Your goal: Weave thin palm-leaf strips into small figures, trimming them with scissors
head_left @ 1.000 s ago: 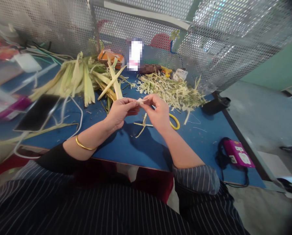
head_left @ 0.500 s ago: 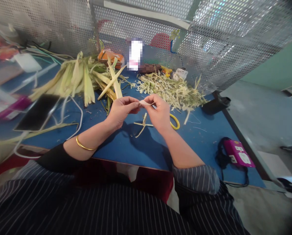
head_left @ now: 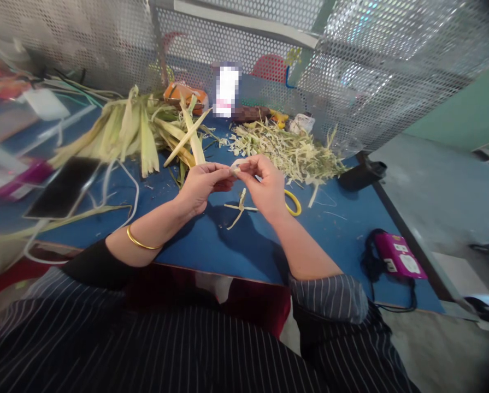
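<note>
Above the blue table (head_left: pixel 211 240), my left hand (head_left: pixel 203 186) and my right hand (head_left: pixel 264 185) meet, both pinching a small pale leaf strip (head_left: pixel 236 165) between the fingertips. The strip is bent into a short curl between the two hands. Under my hands a small piece made of crossed leaf strips (head_left: pixel 239 207) lies flat on the table. A gold bangle sits on my left wrist.
A bundle of long pale-green palm leaves (head_left: pixel 137 131) lies at the back left, a heap of leaf trimmings (head_left: pixel 285 150) at the back right. Yellow-handled scissors (head_left: pixel 292 202) lie beside my right hand. A dark phone (head_left: pixel 64 188) with white cable lies left, a pink device (head_left: pixel 398 257) right. Perforated metal screen behind.
The strip, held flat between my fingertips half a second ago, is now bent into a small curl. My hands have stayed in the same place.
</note>
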Demonstrator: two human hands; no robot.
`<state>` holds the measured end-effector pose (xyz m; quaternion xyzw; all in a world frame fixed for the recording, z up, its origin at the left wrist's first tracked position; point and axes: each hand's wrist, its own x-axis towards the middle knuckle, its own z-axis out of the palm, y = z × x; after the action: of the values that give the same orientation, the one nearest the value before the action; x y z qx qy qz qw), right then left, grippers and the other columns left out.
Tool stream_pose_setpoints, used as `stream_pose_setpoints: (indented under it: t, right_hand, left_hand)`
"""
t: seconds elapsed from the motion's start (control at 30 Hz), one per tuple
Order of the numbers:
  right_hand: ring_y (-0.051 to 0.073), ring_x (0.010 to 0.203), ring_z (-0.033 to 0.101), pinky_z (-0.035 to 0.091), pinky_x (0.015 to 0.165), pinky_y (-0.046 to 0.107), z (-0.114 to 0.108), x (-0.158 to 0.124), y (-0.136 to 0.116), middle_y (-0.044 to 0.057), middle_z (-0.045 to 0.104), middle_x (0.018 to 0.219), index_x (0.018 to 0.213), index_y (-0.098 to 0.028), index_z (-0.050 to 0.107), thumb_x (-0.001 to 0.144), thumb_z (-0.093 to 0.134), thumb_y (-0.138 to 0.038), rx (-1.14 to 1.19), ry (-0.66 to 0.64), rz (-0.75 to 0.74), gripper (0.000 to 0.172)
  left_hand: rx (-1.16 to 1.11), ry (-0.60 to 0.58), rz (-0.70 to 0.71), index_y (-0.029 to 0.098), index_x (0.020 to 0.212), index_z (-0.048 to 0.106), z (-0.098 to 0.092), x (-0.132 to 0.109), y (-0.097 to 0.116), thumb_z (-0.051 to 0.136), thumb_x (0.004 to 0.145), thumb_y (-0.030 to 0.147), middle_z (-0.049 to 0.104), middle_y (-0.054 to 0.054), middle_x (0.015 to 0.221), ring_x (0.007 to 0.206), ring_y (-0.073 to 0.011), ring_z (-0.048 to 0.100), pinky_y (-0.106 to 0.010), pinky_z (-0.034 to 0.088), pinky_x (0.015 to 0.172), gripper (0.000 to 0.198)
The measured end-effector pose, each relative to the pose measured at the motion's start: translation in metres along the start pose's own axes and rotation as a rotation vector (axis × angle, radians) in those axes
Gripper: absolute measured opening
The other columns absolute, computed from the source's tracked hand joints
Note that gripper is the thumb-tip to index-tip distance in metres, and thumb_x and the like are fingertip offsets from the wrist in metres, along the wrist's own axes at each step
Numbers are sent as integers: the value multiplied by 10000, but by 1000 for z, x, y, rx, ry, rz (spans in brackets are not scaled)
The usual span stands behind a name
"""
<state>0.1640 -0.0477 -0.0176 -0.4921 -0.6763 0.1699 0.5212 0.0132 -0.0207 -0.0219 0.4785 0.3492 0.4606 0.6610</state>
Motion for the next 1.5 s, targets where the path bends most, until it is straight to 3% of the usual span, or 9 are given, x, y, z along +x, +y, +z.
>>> stream_pose_setpoints:
  t: [0.27,0.57,0.67,0.8,0.93,1.1,1.33,1.5]
  right_hand:
    - [142,814,570,450,777,306,-2,1,3,7,618,843,846,-220,605,847,539,-246,-175,-37,-129,71]
    - [126,729,565,450,723,286,-3,-1,-3,1,608,773,797,-201,578,854,508,-267,-139,-25,-45,111]
    - [129,719,580,459,722,296,-2,-1,-1,-7,617,769,852,-209,554,837,525,-275,-91,-1,28,74]
    - [127,688,580,455,698,294,-1,0,1,-15,623,761,969,-212,547,807,562,-258,-39,11,68,169]
    - [123,723,558,433,702,282,-5,3,-1,-2,622,789,820,-199,604,802,563,-249,-79,-53,13,67]
    - [109,631,518,407,628,268,-4,1,-1,-10,593,687,787,-186,590,830,525,-319,-69,-96,84,154]
    - [109,656,532,436,667,269,13,-9,3,-8,602,725,807,-191,564,847,496,-297,-39,45,108,132]
    - [116,705,555,450,712,276,15,-11,1,-3,609,762,821,-198,558,859,476,-281,-65,52,81,122]
  left_hand:
    - [-19,4,-51,128,781,664,-1,0,-1,709,656,266,666,-41,708,657,-125,622,-261,505,656,192]
    - [104,1,153,127,799,685,4,-3,0,680,698,263,681,-48,734,656,-114,615,-259,507,674,170]
    - [165,-1,189,120,803,684,6,-4,0,695,687,278,683,-50,733,647,-106,604,-249,500,670,197]
    - [225,2,210,118,780,673,6,-2,0,680,702,292,676,-45,712,622,-98,590,-238,490,640,191]
    - [336,-28,222,112,757,678,2,0,2,675,696,245,655,-35,666,611,-99,583,-230,478,620,146]
    - [281,-22,164,118,757,682,-1,0,2,689,689,256,664,-41,692,617,-101,583,-236,480,631,155]
    - [22,31,-56,143,769,675,3,0,-5,718,670,301,672,-41,741,655,-106,597,-245,490,661,191]
    - [2,49,-94,148,780,666,3,0,-5,719,669,292,668,-33,751,680,-105,606,-238,486,661,189]
